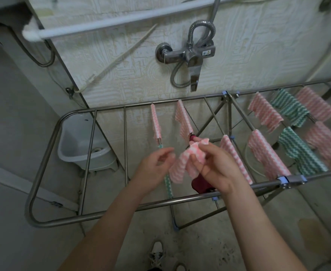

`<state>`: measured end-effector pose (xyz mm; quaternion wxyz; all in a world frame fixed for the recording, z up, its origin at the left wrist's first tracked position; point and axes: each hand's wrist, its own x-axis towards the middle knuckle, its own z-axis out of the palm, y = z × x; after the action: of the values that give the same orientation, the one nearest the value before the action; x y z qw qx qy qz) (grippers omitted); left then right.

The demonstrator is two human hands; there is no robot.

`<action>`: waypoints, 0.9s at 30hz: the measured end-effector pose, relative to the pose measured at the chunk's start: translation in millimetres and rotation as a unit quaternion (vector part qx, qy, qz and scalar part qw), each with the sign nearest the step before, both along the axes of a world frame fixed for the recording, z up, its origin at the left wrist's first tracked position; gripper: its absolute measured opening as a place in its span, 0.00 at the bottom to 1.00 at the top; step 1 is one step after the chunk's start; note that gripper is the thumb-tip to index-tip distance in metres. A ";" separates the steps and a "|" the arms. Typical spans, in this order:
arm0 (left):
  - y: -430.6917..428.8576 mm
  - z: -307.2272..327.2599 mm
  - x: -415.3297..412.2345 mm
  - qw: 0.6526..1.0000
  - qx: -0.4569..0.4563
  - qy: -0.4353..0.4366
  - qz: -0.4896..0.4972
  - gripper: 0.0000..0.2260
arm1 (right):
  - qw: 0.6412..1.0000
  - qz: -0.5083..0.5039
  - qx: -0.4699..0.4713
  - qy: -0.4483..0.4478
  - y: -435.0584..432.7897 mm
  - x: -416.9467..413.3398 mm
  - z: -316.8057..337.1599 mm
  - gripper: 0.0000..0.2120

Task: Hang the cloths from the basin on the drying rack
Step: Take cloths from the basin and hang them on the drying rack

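A crumpled pink-and-white wavy cloth (182, 163) hangs above the steel drying rack (110, 211), near its front rail. My right hand (217, 169) pinches its upper edge. My left hand (153, 169) hovers just left of the cloth with fingers loosely curled, apparently not touching it. Several pink and green cloths drape over the rack's bars, such as a pink cloth (266, 112) and a green cloth (301, 151) on the right wing. The basin is hidden; a dark red object (199, 184) shows under my right hand.
A grey plastic stool or tub (78, 145) stands on the floor behind the rack's left end. A chrome shower mixer (188, 55) with hose is on the wall ahead. My shoes (156, 255) are at the bottom. The rack's left bars carry no cloths.
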<state>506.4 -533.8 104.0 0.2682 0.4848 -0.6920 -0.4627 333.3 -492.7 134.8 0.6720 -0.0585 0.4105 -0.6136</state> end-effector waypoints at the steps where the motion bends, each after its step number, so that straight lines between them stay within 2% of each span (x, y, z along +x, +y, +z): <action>1: 0.2 7.6 -6.7 0.998 0.028 0.053 -0.003 0.11 | 1.000 -0.004 -0.007 -0.022 0.6 1.3 3.4 0.11; 4: 7.2 20.5 -20.4 0.993 0.029 0.114 -0.009 0.05 | 0.998 -0.007 -0.040 -0.049 2.7 6.3 13.8 0.08; 7: 10.3 28.2 -20.5 0.988 0.017 0.146 0.039 0.08 | 0.998 -0.007 -0.060 -0.013 7.4 6.8 23.3 0.07; 9: 8.1 33.4 -16.7 0.985 0.018 0.167 0.047 0.09 | 0.997 -0.010 -0.063 0.044 10.0 3.0 27.6 0.07; 12: 10.9 43.2 -12.1 0.977 0.034 0.209 0.030 0.05 | 0.985 -0.008 -0.067 0.158 16.1 2.5 37.3 0.05; 14: 12.1 47.9 -10.9 0.965 0.061 0.249 0.050 0.06 | 0.970 -0.018 -0.068 0.234 18.6 4.7 41.0 0.08; 16: 12.7 53.7 -9.5 0.958 0.085 0.267 0.068 0.09 | 0.962 -0.018 -0.073 0.262 20.2 5.9 45.2 0.10; 18: 14.9 59.8 -8.2 0.958 0.094 0.262 0.072 0.10 | 0.968 0.002 -0.082 0.239 21.0 5.1 50.1 0.10; 23: 21.1 66.0 -8.0 0.967 0.113 0.219 0.066 0.10 | 0.986 0.067 -0.103 0.115 26.8 5.1 57.1 0.06; 27: 17.2 62.9 -9.0 0.979 0.070 0.175 0.081 0.09 | 0.984 0.085 -0.141 0.066 31.5 10.3 61.5 0.07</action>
<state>497.4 -516.6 166.9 0.3874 0.4683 -0.5583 -0.5647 343.7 -461.2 196.3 0.6784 -0.2280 0.3567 -0.6005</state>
